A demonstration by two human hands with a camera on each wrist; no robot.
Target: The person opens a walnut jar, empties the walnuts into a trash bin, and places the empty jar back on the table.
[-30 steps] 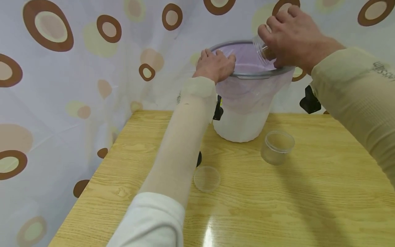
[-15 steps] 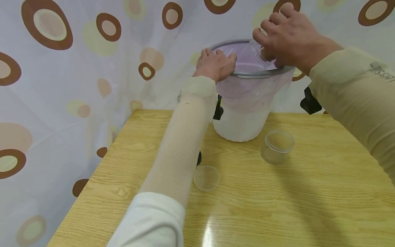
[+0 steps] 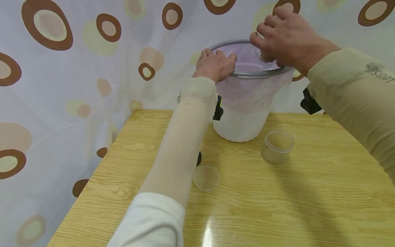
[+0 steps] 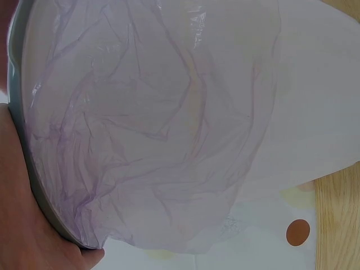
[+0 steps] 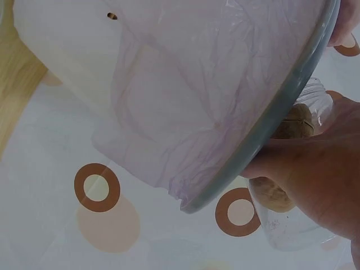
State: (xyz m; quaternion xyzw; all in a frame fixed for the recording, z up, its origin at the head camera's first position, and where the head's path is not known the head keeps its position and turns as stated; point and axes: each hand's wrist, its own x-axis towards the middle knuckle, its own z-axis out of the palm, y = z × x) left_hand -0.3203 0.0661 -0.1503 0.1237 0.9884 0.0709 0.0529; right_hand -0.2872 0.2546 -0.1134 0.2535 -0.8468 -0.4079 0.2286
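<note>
My right hand [image 3: 287, 39] grips a clear plastic jar [image 5: 292, 230] and tips it over the mouth of a white trash can [image 3: 240, 125]. Brown lumps [image 5: 295, 121] show through the jar's wall in the right wrist view; their kind is unclear. In the head view the hand covers most of the jar, and only its ridged mouth shows. My left hand [image 3: 215, 65] holds the can's grey rim [image 3: 257, 74] on the left side. A thin purple bag [image 4: 152, 112] lines the can and hangs down outside it. The bottom inside is hidden.
An uncovered clear plastic tub [image 3: 277, 147] stands on the wooden table [image 3: 247, 212], right of the can. Nearer to me lies a clear round lid [image 3: 206, 178]. Behind everything hangs a patterned curtain [image 3: 172, 44]. A black object is partly hidden by my left forearm.
My right hand has moved slightly left and tipped the jar further down into the can. The brown contents seen earlier are hidden in the head view. My left hand stays put.
</note>
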